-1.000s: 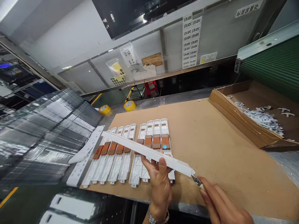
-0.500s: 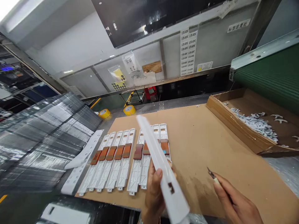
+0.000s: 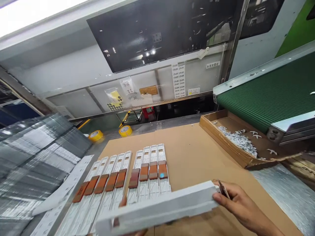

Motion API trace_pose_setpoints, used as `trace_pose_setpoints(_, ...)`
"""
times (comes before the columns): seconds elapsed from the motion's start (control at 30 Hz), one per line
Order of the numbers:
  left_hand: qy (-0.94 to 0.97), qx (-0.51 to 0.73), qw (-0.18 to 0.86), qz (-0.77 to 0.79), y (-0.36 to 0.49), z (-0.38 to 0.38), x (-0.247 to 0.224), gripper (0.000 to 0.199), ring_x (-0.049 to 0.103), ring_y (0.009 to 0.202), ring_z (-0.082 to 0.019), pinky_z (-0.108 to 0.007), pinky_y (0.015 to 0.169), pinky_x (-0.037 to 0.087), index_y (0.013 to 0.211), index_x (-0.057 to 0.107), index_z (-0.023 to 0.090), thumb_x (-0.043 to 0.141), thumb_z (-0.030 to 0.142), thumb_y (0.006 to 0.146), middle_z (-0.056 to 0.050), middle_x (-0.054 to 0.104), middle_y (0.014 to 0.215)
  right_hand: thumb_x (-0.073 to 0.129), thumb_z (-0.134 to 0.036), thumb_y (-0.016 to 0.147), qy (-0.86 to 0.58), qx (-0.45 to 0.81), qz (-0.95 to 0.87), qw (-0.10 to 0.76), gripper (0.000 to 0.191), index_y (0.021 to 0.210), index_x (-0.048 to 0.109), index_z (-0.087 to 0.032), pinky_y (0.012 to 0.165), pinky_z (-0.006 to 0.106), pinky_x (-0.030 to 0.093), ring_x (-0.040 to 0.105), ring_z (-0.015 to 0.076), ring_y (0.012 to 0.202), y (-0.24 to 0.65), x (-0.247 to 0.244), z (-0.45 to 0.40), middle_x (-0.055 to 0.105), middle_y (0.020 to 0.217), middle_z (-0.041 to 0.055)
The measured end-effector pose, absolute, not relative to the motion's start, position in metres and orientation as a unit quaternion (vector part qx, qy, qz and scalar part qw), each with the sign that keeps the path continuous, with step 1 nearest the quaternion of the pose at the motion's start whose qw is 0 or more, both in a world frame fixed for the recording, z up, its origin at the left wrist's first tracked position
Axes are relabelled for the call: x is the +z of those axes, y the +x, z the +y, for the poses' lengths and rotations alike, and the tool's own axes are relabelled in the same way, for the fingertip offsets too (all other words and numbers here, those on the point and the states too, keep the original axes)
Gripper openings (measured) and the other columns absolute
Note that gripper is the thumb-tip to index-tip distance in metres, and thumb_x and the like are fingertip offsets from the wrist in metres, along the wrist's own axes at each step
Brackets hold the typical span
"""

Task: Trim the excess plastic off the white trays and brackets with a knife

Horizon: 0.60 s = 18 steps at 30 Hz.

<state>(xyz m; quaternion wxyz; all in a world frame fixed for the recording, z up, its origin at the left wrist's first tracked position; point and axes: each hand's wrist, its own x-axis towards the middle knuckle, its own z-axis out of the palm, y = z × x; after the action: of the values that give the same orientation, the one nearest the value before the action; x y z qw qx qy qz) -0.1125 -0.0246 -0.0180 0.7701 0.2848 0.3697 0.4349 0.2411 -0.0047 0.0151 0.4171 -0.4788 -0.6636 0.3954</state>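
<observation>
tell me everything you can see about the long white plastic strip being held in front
The long white plastic strip is a narrow moulded bar, matt white, with raised edges and small notches along its lower edge. It lies nearly level across the bottom of the view, its right end a little higher, above the cardboard sheet. The right hand touches its right end while pinching a small blade-like tool. Fingertips of the left hand show behind its left part; that grip is mostly hidden.

A single head-worn camera looks forward and steeply down across the cardboard-covered table (image 3: 197, 154), close above the near edge, facing the back panel (image 3: 73, 101); a green conveyor (image 3: 265, 95) lies right.
</observation>
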Motion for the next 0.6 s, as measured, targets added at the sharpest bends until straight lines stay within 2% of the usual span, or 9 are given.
trace_pose_setpoints(0.07,0.239,0.503,0.752,0.353,-0.102,-0.019,-0.017,0.052,0.045,0.041,-0.013,-0.025,0.038,0.037,0.065,0.064,0.023,0.071,0.074,0.061,0.003,0.046,0.045,0.054,-0.055,0.090,-0.488,0.376,-0.648,0.449,0.042,0.074,0.069,-0.019,0.054,0.022,0.051,0.059,0.0145,0.058,0.226,0.014,-0.015,0.061,0.064,0.0007)
trace_pose_setpoints(0.13,0.193,0.573,0.724,0.332,-0.078,-0.015,-0.016,0.049,0.056,0.056,-0.012,-0.023,0.054,0.048,0.069,0.063,0.025,0.068,0.074,0.067,0.002,0.056,0.058,0.054,-0.055,0.090,-0.505,0.340,-0.627,0.487,0.039,0.084,0.070,-0.020,0.057,0.021,0.051,0.061,0.0149,0.062,0.209,0.010,-0.025,0.063,0.070,0.0016)
trace_pose_setpoints(0.2,0.143,0.626,0.698,0.316,-0.045,-0.014,-0.013,0.057,0.066,0.085,-0.018,-0.032,0.079,0.054,0.084,0.066,0.029,0.066,0.082,0.062,0.000,0.068,0.087,0.056,-0.053,0.090,-0.504,0.313,-0.620,0.513,0.036,0.090,0.071,-0.021,0.061,0.020,0.052,0.063,0.0155,0.068,0.192,0.004,-0.034,0.066,0.077,0.0026)
trace_pose_setpoints(0.23,0.083,0.646,0.695,0.305,-0.027,-0.014,-0.010,0.068,0.066,0.096,-0.025,-0.038,0.081,0.055,0.093,0.067,0.029,0.070,0.084,0.053,-0.004,0.070,0.100,0.057,-0.050,0.090,-0.496,0.304,-0.624,0.522,0.032,0.094,0.072,-0.022,0.063,0.019,0.052,0.064,0.0152,0.070,0.184,0.002,-0.038,0.066,0.080,0.0026)
trace_pose_setpoints(0.27,0.033,0.663,0.683,0.304,-0.010,-0.015,-0.007,0.071,0.065,0.101,-0.027,-0.038,0.082,0.055,0.099,0.066,0.029,0.078,0.078,0.048,-0.006,0.069,0.108,0.058,-0.047,0.090,-0.484,0.300,-0.631,0.527,0.028,0.098,0.072,-0.024,0.064,0.018,0.052,0.064,0.0145,0.071,0.178,-0.001,-0.041,0.066,0.081,0.0022)
trace_pose_setpoints(0.37,-0.065,0.712,0.609,0.342,0.023,-0.011,0.005,0.061,0.066,0.073,-0.013,-0.024,0.067,0.055,0.094,0.064,0.025,0.094,0.049,0.046,0.000,0.070,0.089,0.061,-0.043,0.090,-0.436,0.298,-0.667,0.526,0.027,0.112,0.071,-0.030,0.068,0.016,0.052,0.066,0.0132,0.074,0.166,-0.010,-0.047,0.068,0.088,0.0015)
trace_pose_setpoints(0.47,-0.065,0.729,0.594,0.333,0.024,0.004,0.015,0.052,0.051,0.048,-0.003,-0.013,0.046,0.043,0.081,0.058,0.020,0.095,0.032,0.047,0.009,0.056,0.061,0.058,-0.057,0.088,-0.405,0.322,-0.684,0.514,0.044,0.124,0.065,-0.034,0.068,0.020,0.053,0.066,0.0150,0.080,0.167,-0.019,-0.051,0.066,0.102,0.0045)
trace_pose_setpoints(0.53,-0.046,0.728,0.603,0.325,0.014,0.016,0.019,0.052,0.043,0.042,-0.002,-0.011,0.038,0.034,0.076,0.053,0.020,0.094,0.031,0.046,0.012,0.046,0.052,0.049,-0.063,0.090,-0.421,0.401,-0.639,0.504,0.050,0.129,0.059,-0.033,0.054,0.019,0.049,0.061,0.0116,0.065,0.168,-0.021,-0.057,0.063,0.092,0.0030)
trace_pose_setpoints(0.6,-0.025,0.726,0.605,0.326,0.005,0.025,0.021,0.055,0.038,0.039,-0.002,-0.011,0.035,0.028,0.074,0.049,0.021,0.093,0.033,0.044,0.013,0.040,0.049,0.039,-0.060,0.096,-0.458,0.501,-0.558,0.477,0.045,0.126,0.055,-0.030,0.043,0.018,0.041,0.048,0.0084,0.048,0.167,-0.021,-0.067,0.057,0.076,-0.0021)
